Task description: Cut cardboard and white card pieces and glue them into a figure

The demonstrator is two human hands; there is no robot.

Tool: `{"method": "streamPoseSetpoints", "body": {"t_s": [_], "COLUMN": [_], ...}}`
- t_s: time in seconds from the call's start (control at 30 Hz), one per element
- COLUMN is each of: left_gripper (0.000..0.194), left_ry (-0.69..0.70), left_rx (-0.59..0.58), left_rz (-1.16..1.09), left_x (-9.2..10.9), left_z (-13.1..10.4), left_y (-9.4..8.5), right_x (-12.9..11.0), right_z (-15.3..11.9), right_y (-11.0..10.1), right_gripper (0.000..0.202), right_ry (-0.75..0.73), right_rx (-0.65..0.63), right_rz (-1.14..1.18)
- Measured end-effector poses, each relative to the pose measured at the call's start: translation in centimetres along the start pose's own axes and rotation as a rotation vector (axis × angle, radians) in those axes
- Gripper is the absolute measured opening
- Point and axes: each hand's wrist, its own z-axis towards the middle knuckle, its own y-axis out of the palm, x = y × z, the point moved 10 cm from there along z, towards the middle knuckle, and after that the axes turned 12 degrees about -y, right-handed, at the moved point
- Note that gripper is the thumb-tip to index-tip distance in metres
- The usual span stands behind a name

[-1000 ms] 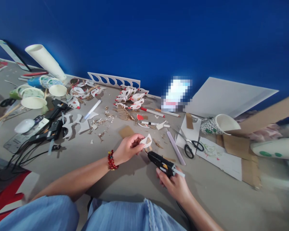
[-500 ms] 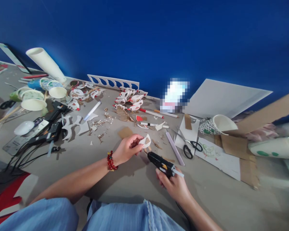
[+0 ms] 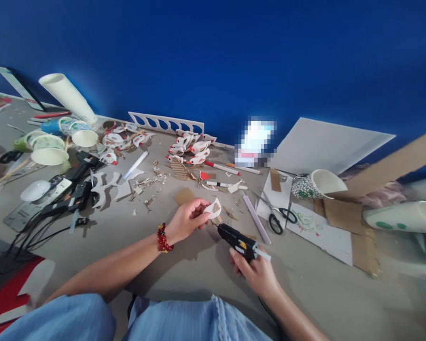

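Note:
Between the thumb and fingers of my left hand (image 3: 189, 219) is a small white cut-out piece (image 3: 213, 208) with a brown patch on it. My right hand (image 3: 256, 271) is wrapped round the grip of a black hot glue gun (image 3: 237, 240), with a pale glue stick poking from its back end. The gun's nozzle points up and left, just below the white piece; whether they touch I cannot tell. Beyond my left hand lies a brown cardboard scrap (image 3: 184, 196). Several white bird shapes with red tips (image 3: 199, 157) are clustered near the wall.
Black-handled scissors (image 3: 283, 215) and a pale lilac strip (image 3: 256, 219) lie to the right, by a patterned paper cup (image 3: 301, 185). At left are another glue gun (image 3: 80, 192), cables, a power strip and painted cups (image 3: 49, 154). Paper scraps (image 3: 156, 180) litter the middle.
Almost nothing differs. The view has shifted very slightly; both hands keep their hold on the white piece and the glue gun.

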Motion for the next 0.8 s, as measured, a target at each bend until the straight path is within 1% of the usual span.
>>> {"method": "streamPoseSetpoints", "body": {"t_s": [0.17, 0.33, 0.43, 0.5, 0.6, 0.8], "left_gripper": [0.032, 0.031, 0.033, 0.033, 0.033, 0.031], "left_ry": [-0.003, -0.011, -0.019, -0.018, -0.015, -0.014], "left_rx": [-0.016, -0.017, -0.022, -0.022, -0.03, -0.018], "left_rz": [-0.022, -0.026, -0.028, -0.03, -0.04, -0.032], "left_x": [0.0, -0.2, -0.3, -0.3, -0.1, -0.1], "left_z": [0.0, 0.1, 0.2, 0.1, 0.1, 0.0], "left_y": [0.1, 0.1, 0.1, 0.1, 0.2, 0.0], "right_x": [0.4, -0.7, -0.9, -0.9, -0.8, -0.4], "right_z": [-0.1, -0.1, 0.1, 0.1, 0.0, 0.0], "right_y": [0.0, -0.6, -0.9, -1.2, -1.9, -2.0], "right_gripper": [0.036, 0.032, 0.032, 0.033, 0.032, 0.031], "right_ry": [0.01, -0.072, -0.074, -0.072, -0.069, -0.093], "right_rx": [0.039, 0.058, 0.066, 0.09, 0.12, 0.087], "right_rz": [0.118, 0.216, 0.259, 0.24, 0.14, -0.01]}}
